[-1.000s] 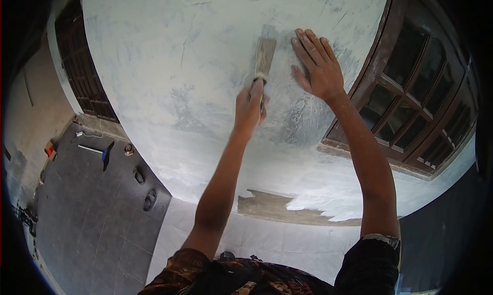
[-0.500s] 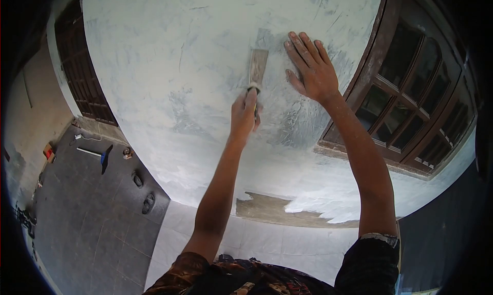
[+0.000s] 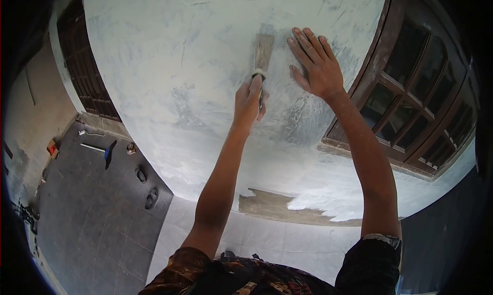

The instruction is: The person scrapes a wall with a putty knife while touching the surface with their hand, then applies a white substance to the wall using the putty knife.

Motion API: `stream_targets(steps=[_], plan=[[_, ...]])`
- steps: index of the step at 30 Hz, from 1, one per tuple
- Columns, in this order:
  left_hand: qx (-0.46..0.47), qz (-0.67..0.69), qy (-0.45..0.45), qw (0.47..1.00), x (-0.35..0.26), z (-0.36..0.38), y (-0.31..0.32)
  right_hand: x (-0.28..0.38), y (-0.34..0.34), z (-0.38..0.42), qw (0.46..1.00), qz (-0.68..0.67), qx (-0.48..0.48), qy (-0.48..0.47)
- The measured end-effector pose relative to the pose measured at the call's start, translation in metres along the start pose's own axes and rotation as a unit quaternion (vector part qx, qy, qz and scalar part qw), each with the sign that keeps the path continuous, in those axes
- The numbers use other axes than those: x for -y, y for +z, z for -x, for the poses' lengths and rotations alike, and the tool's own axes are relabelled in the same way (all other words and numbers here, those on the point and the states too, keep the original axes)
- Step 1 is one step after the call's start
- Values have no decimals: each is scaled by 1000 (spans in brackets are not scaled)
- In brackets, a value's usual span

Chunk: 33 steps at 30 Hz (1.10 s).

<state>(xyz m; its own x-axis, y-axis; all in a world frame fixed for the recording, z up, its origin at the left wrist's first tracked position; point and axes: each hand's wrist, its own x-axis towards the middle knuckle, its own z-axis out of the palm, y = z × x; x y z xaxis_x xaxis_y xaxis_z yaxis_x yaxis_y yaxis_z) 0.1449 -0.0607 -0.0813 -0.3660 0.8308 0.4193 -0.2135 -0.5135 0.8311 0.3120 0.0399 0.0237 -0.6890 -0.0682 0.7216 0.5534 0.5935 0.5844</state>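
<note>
A scraper (image 3: 263, 51) with a wide flat blade lies against the pale, patchy wall (image 3: 149, 54), blade upward. My left hand (image 3: 249, 101) is wrapped round its handle, below the blade. To the right, my right hand (image 3: 319, 69) rests on the wall with its fingers spread and nothing in it. Grey smudges and rough streaks mark the wall around and below both hands. Low on the wall, a bare brownish patch (image 3: 272, 205) shows beside brighter white coating.
A brown wooden window (image 3: 400, 97) with glass panes is at the right. Another dark window (image 3: 84, 64) is at the far left. On the grey tiled floor (image 3: 97, 208) lie sandals (image 3: 151, 198) and a blue-headed broom or squeegee (image 3: 108, 154).
My left hand and the scraper have moved up the wall and slightly right. My right hand has shifted slightly up and right, still spread. The view has shifted a little.
</note>
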Motion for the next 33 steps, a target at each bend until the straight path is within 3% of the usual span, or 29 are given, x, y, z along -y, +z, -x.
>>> stream_targets(steps=[4, 10, 13, 19, 26, 28, 32, 33], plan=[[0, 13, -43, 999, 10, 14, -6, 0, 0, 0, 1000, -6, -8, -3], [24, 11, 22, 999, -6, -10, -5, 0, 1, 1, 1000, -4, -2, 4], [-16, 2, -32, 999, 10, 14, -8, 1, 1, 0, 1000, -1, -8, 4], [23, 20, 12, 999, -12, -12, 0, 1, 1, 1, 1000, -26, -17, 1], [-16, 29, -25, 999, 6, 4, -8, 0, 1, 1, 1000, -5, -10, 6], [10, 5, 19, 1000, -14, -16, -7, -1, 3, 0, 1000, -6, -10, 7], [11, 10, 24, 1000, -10, -5, -4, 1, 3, 1, 1000, -3, -14, 4], [-6, 12, -7, 1000, 1, 9, -5, 0, 4, 1, 1000, -7, -24, 0]])
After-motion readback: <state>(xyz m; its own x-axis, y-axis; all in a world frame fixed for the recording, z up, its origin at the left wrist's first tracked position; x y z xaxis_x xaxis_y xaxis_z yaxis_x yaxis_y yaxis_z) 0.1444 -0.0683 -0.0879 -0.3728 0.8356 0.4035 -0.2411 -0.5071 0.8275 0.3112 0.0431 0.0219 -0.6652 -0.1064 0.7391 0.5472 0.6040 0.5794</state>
